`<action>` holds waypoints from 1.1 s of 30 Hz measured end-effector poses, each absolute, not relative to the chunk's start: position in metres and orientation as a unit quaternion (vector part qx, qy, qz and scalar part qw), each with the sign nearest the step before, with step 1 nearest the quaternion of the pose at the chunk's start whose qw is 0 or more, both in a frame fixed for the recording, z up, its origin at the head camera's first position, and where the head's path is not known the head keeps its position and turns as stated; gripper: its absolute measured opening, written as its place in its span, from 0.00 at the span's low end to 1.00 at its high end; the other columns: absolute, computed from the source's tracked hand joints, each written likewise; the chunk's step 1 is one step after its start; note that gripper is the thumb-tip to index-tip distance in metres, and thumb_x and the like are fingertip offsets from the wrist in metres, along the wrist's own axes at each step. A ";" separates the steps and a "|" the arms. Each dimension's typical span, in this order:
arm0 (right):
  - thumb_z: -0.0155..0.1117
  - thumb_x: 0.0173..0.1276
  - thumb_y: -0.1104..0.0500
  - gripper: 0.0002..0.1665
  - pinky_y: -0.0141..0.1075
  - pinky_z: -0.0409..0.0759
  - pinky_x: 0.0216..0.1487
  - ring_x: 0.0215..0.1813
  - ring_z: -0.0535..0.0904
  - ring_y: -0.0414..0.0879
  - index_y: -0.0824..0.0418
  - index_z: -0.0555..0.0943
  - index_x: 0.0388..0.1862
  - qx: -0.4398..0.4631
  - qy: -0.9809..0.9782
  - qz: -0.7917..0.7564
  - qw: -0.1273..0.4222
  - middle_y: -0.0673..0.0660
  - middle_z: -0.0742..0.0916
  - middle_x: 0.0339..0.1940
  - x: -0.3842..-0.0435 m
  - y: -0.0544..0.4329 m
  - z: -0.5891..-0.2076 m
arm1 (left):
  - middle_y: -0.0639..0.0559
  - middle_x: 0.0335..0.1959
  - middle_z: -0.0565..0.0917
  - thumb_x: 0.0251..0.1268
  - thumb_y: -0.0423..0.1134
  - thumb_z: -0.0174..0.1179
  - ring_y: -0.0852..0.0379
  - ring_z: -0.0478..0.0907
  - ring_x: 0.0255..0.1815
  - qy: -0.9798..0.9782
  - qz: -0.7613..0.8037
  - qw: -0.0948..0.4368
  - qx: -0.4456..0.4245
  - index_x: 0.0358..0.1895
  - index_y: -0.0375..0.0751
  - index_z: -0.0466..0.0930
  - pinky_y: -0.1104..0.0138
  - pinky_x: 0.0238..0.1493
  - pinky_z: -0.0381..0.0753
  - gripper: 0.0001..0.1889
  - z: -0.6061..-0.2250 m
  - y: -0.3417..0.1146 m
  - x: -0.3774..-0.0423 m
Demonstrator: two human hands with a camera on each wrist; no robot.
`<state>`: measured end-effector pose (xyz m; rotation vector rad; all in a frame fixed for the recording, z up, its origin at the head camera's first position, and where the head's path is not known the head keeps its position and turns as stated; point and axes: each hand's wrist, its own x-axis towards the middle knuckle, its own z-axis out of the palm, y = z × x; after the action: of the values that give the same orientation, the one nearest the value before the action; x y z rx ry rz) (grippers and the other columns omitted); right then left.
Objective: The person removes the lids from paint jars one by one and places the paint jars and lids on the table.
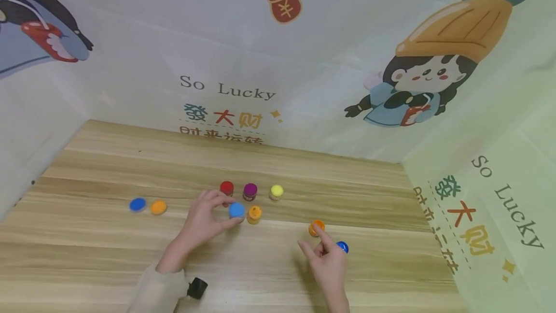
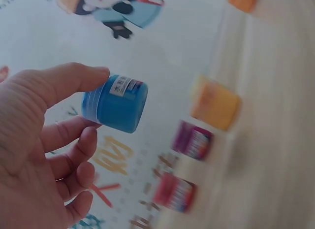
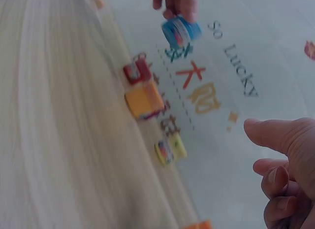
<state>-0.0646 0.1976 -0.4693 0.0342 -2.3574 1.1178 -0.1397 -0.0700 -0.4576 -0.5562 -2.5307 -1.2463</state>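
Between thumb and fingers, my left hand (image 1: 201,221) pinches a small blue paint jar (image 2: 120,103) with a white label, held up off the table. Just right of it in the head view stands an orange jar (image 1: 254,215). A red jar (image 1: 227,188), a purple jar (image 1: 249,191) and a yellow jar (image 1: 276,192) line up behind. My right hand (image 1: 328,260) has thumb and forefinger apart, with nothing between them. Its forefinger overlaps another orange round container (image 1: 316,228) in the head view. A dark blue round container (image 1: 342,247), partly hidden, is beside that hand.
A flat blue disc (image 1: 137,204) and a flat orange disc (image 1: 158,207), like lids, lie on the wooden table (image 1: 87,245) at left. A black object (image 1: 197,288) is by the left sleeve. Printed cloth walls (image 1: 326,86) enclose the table's back and sides.
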 end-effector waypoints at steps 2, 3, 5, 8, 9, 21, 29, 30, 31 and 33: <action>0.77 0.46 0.65 0.24 0.23 0.56 0.13 0.15 0.56 0.28 0.68 0.83 0.45 0.024 -0.868 0.431 0.246 0.41 0.67 0.11 -0.065 0.188 -0.463 | 0.54 0.32 0.78 0.39 0.40 0.76 0.53 0.70 0.41 -0.869 -0.431 0.137 -0.202 0.36 0.40 0.84 0.55 0.45 0.65 0.17 -0.448 -0.069 -0.136; 0.77 0.46 0.64 0.24 0.23 0.56 0.13 0.15 0.57 0.28 0.68 0.83 0.45 0.028 -0.867 0.438 0.236 0.41 0.67 0.11 -0.066 0.183 -0.460 | 0.55 0.33 0.78 0.39 0.40 0.76 0.54 0.70 0.41 -0.866 -0.434 0.138 -0.206 0.36 0.40 0.84 0.54 0.45 0.64 0.17 -0.444 -0.068 -0.134; 0.76 0.47 0.64 0.24 0.24 0.56 0.14 0.15 0.57 0.29 0.67 0.83 0.46 0.031 -0.864 0.454 0.215 0.41 0.67 0.11 -0.066 0.174 -0.454 | 0.56 0.32 0.78 0.38 0.40 0.77 0.55 0.69 0.40 -0.862 -0.436 0.143 -0.217 0.36 0.42 0.84 0.54 0.45 0.64 0.17 -0.435 -0.066 -0.130; 0.76 0.47 0.65 0.24 0.24 0.57 0.15 0.15 0.58 0.29 0.65 0.83 0.46 0.044 -0.856 0.474 0.201 0.41 0.68 0.11 -0.066 0.162 -0.447 | 0.58 0.32 0.77 0.36 0.40 0.77 0.56 0.69 0.40 -0.853 -0.438 0.156 -0.236 0.35 0.44 0.84 0.55 0.44 0.63 0.18 -0.423 -0.064 -0.123; 0.76 0.47 0.65 0.24 0.24 0.57 0.15 0.16 0.58 0.29 0.65 0.83 0.46 0.051 -0.853 0.479 0.200 0.41 0.68 0.11 -0.065 0.159 -0.446 | 0.58 0.31 0.77 0.35 0.40 0.77 0.57 0.68 0.40 -0.851 -0.437 0.161 -0.244 0.35 0.44 0.84 0.55 0.44 0.63 0.18 -0.420 -0.063 -0.121; 0.76 0.47 0.63 0.26 0.24 0.57 0.17 0.17 0.59 0.30 0.63 0.83 0.48 0.123 -0.819 0.533 0.174 0.47 0.71 0.11 -0.061 0.134 -0.431 | 0.60 0.31 0.77 0.33 0.40 0.77 0.62 0.68 0.38 -0.819 -0.437 0.194 -0.317 0.33 0.44 0.84 0.57 0.43 0.62 0.17 -0.392 -0.056 -0.105; 0.74 0.51 0.61 0.22 0.24 0.56 0.18 0.18 0.59 0.31 0.59 0.83 0.47 0.142 -0.815 0.542 0.147 0.47 0.71 0.12 -0.059 0.125 -0.424 | 0.62 0.31 0.77 0.34 0.41 0.77 0.62 0.66 0.37 -0.803 -0.457 0.180 -0.338 0.33 0.45 0.84 0.60 0.41 0.60 0.17 -0.391 -0.052 -0.101; 0.74 0.52 0.60 0.21 0.24 0.56 0.18 0.18 0.59 0.31 0.59 0.83 0.47 0.142 -0.813 0.545 0.147 0.47 0.71 0.12 -0.059 0.124 -0.423 | 0.62 0.31 0.77 0.35 0.41 0.77 0.63 0.66 0.37 -0.801 -0.459 0.178 -0.340 0.33 0.45 0.84 0.61 0.41 0.60 0.17 -0.391 -0.051 -0.101; 0.74 0.52 0.60 0.21 0.24 0.56 0.18 0.18 0.58 0.31 0.59 0.84 0.47 0.141 -0.812 0.547 0.146 0.47 0.71 0.12 -0.059 0.124 -0.423 | 0.62 0.32 0.77 0.35 0.41 0.77 0.63 0.66 0.37 -0.800 -0.461 0.176 -0.341 0.33 0.45 0.84 0.61 0.41 0.60 0.17 -0.392 -0.051 -0.100; 0.73 0.53 0.60 0.20 0.24 0.55 0.18 0.18 0.59 0.31 0.59 0.84 0.47 0.138 -0.808 0.555 0.143 0.48 0.71 0.12 -0.059 0.122 -0.422 | 0.62 0.32 0.77 0.36 0.41 0.76 0.62 0.66 0.37 -0.797 -0.467 0.169 -0.343 0.33 0.45 0.84 0.60 0.42 0.60 0.16 -0.391 -0.051 -0.099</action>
<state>-0.0586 0.1223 -0.4215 0.3988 -2.3293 1.6003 -0.0994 -0.0505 -0.3914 -0.9755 -2.2659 -1.3265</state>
